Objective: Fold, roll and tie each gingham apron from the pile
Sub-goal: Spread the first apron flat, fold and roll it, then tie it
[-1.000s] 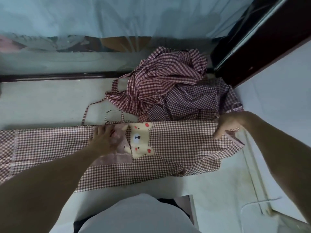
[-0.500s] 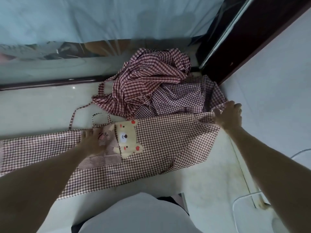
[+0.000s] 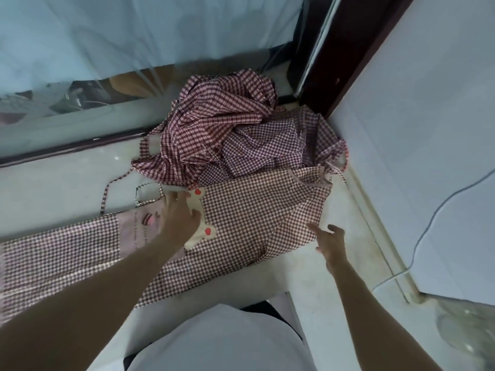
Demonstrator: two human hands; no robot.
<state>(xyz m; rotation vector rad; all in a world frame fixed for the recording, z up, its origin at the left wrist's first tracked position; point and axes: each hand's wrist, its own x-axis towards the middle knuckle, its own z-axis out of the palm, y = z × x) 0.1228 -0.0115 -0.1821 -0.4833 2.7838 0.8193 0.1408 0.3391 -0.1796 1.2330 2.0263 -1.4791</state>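
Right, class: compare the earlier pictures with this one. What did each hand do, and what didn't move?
The right hand let go of the apron's far right corner and came back toward the person; it now hovers open at the near right edge. The left hand slid right, from the pink pocket onto the bear patch. The apron stays spread on the floor, and the pile behind it is unchanged.

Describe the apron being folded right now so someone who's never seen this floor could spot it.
Start at the heaped pile of gingham aprons in the corner by the dark door frame. Just in front lies the spread apron, flat on the pale floor. Only it shows a pink pocket and cream bear patch.
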